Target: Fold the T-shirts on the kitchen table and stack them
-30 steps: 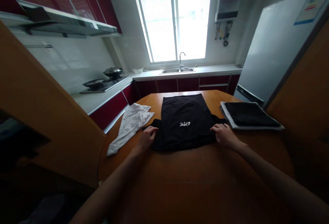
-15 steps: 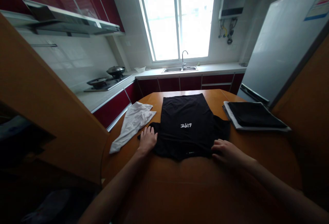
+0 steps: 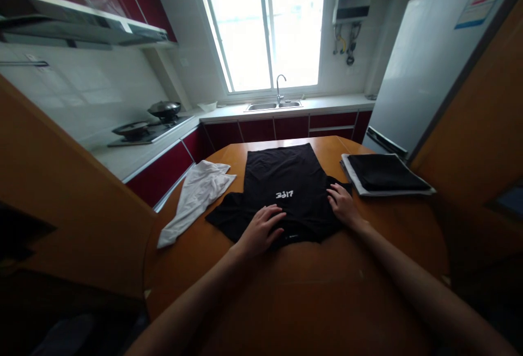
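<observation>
T-shirt (image 3: 281, 168), black and short-sleeved, lies flat at the centre of the frame on my orange-brown wooden table (image 3: 327, 285). Its straight hem faces the window (image 3: 261, 29) at the top, and its collar end comes down toward me. White lettering (image 3: 285, 194) sits mid-cloth, with a tiny pale mark (image 3: 292, 235) lower down. One sleeve (image 3: 226, 209) spreads out to the left of centre; soft creases run across the lower part.

My left hand (image 3: 261, 231) lies palm down over the shirt's lower middle, fingers loosely fanned toward the upper right, gripping nothing. My left forearm slants up from the bottom left. My right hand (image 3: 343, 203) comes in from the lower right, its fingers parted and slightly curved over the right sleeve; I see no pinch, though my thumb is hidden. A crumpled white garment (image 3: 196, 198) lies left of centre, and a folded clothes stack (image 3: 384, 173) right of centre.
</observation>
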Motion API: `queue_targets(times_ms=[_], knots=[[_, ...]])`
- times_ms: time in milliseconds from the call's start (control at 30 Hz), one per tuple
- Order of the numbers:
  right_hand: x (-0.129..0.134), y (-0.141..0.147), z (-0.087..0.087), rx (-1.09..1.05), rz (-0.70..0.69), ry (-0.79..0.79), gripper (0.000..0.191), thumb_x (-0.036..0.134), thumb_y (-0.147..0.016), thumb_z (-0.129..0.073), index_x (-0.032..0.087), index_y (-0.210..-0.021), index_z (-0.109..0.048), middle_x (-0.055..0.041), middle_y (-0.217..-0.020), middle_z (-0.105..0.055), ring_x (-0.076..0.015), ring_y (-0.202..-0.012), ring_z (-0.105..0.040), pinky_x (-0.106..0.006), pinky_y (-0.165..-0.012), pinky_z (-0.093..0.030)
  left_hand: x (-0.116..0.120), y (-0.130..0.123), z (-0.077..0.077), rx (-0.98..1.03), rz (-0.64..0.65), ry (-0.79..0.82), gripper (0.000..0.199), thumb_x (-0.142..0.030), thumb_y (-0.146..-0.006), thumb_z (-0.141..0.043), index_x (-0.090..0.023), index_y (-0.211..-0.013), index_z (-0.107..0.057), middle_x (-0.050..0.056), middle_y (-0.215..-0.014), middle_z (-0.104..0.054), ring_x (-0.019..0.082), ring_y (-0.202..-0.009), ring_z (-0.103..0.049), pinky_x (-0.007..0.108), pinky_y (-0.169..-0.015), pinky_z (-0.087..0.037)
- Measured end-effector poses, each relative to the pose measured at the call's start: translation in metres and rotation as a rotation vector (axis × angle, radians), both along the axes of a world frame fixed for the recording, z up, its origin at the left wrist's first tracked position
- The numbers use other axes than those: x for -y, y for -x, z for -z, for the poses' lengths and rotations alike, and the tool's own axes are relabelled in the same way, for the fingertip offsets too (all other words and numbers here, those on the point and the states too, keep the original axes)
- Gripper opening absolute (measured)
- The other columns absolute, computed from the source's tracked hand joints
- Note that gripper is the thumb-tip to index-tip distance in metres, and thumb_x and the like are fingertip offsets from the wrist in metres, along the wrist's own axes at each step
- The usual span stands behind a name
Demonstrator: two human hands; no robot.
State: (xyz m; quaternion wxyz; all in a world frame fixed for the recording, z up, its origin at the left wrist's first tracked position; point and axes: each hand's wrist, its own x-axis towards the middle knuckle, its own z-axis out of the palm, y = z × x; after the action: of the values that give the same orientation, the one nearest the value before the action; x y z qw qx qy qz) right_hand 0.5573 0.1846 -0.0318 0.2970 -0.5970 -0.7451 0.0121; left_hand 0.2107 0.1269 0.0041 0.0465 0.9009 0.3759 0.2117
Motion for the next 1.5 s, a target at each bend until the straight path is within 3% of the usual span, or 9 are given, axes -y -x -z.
queue_targets(times_ms=[133, 267, 533, 700, 833, 1133, 1300, 1400, 1500], knots=[[0.036, 0.005, -0.014, -0.015, -0.194, -0.043, 0.026, 0.033, -0.097, -0.051, 0.022, -0.108, -0.072, -0.0121, -0.120, -0.062, -0.0268, -0.119, -0.053, -0.043, -0.106, -0.040, 0.019, 0.007, 0.000, -0.129, 0.122, 0.056, 0.039, -0.047, -0.089, -0.069, -0.028, -0.123, -0.068, 0.009, -0.116, -0.064, 0.026, -0.111, -0.056, 0.042, -0.099, -0.045], [0.066, 0.008, -0.022, 0.103, -0.548, 0.120, 0.024, 0.038, -0.088, -0.068, 0.028, -0.109, -0.073, -0.0079, -0.116, -0.064, -0.0262, -0.113, -0.054, -0.044, -0.104, -0.038, 0.020, 0.015, 0.000, -0.186, 0.206, 0.097, 0.026, -0.029, -0.102, -0.049, -0.025, -0.114, -0.071, 0.007, -0.098, -0.067, 0.018, -0.086, -0.059, 0.034, -0.087, -0.045], [0.083, 0.007, -0.040, 0.028, -0.722, 0.288, 0.023, 0.037, -0.098, -0.055, 0.025, -0.094, -0.075, -0.0050, -0.091, -0.068, -0.0186, -0.089, -0.061, -0.030, -0.083, -0.048, 0.020, 0.028, -0.042, -0.022, 0.349, 0.521, 0.028, -0.038, -0.100, -0.053, -0.024, -0.108, -0.075, 0.006, -0.099, -0.070, 0.017, -0.090, -0.065, 0.027, -0.083, -0.050], [0.040, -0.009, -0.026, -0.164, -0.256, 0.078, 0.032, 0.030, -0.100, -0.042, 0.021, -0.108, -0.072, -0.0096, -0.111, -0.069, -0.0221, -0.108, -0.062, -0.036, -0.099, -0.047, -0.024, 0.056, -0.024, 0.284, -0.156, 0.189, 0.035, -0.036, -0.101, -0.043, -0.019, -0.116, -0.069, 0.010, -0.114, -0.068, 0.023, -0.107, -0.064, 0.035, -0.097, -0.050], [0.013, -0.033, -0.001, -0.003, 0.007, 0.139, 0.045, 0.029, -0.097, -0.042, 0.011, -0.134, -0.059, -0.0192, -0.143, -0.055, -0.0283, -0.136, -0.047, -0.044, -0.114, -0.037, -0.051, 0.089, 0.012, 0.147, -0.462, 0.037, 0.048, -0.036, -0.100, -0.035, -0.015, -0.139, -0.054, 0.015, -0.138, -0.058, 0.026, -0.130, -0.052, 0.045, -0.112, -0.039], [0.094, -0.036, 0.032, 0.307, 0.340, 0.195, 0.056, 0.044, -0.095, -0.048, 0.005, -0.133, -0.057, -0.0296, -0.139, -0.055, -0.0412, -0.133, -0.048, -0.054, -0.106, -0.040, -0.020, 0.128, 0.053, -0.255, -0.634, 0.146, 0.062, -0.051, -0.101, -0.028, -0.021, -0.155, -0.036, 0.014, -0.162, -0.030, 0.033, -0.151, -0.023, 0.060, -0.115, -0.027], [0.094, -0.027, 0.003, 0.219, 0.221, 0.146, 0.040, 0.032, -0.097, -0.043, 0.012, -0.124, -0.065, -0.0242, -0.136, -0.059, -0.0358, -0.130, -0.050, -0.051, -0.107, -0.040, -0.010, 0.123, 0.044, -0.200, -0.591, 0.078, 0.058, -0.046, -0.102, -0.029, -0.017, -0.150, -0.044, 0.015, -0.159, -0.037, 0.033, -0.150, -0.026, 0.059, -0.115, -0.029], [0.073, -0.021, -0.009, 0.154, -0.044, 0.128, 0.046, 0.032, -0.099, -0.040, 0.016, -0.140, -0.054, -0.0144, -0.154, -0.044, -0.0276, -0.145, -0.036, -0.046, -0.118, -0.031, -0.011, 0.106, 0.036, -0.155, -0.508, 0.064, 0.056, -0.046, -0.103, -0.032, -0.021, -0.152, -0.043, 0.012, -0.160, -0.035, 0.032, -0.150, -0.025, 0.059, -0.117, -0.027], [0.066, -0.020, -0.002, 0.170, -0.085, 0.194, 0.059, 0.044, -0.101, -0.040, 0.018, -0.153, -0.039, -0.0133, -0.162, -0.031, -0.0270, -0.150, -0.025, -0.050, -0.120, -0.025, -0.009, 0.095, 0.033, -0.186, -0.477, 0.118, 0.056, -0.051, -0.101, -0.039, -0.029, -0.153, -0.040, 0.009, -0.163, -0.029, 0.033, -0.151, -0.022, 0.061, -0.117, -0.025]])
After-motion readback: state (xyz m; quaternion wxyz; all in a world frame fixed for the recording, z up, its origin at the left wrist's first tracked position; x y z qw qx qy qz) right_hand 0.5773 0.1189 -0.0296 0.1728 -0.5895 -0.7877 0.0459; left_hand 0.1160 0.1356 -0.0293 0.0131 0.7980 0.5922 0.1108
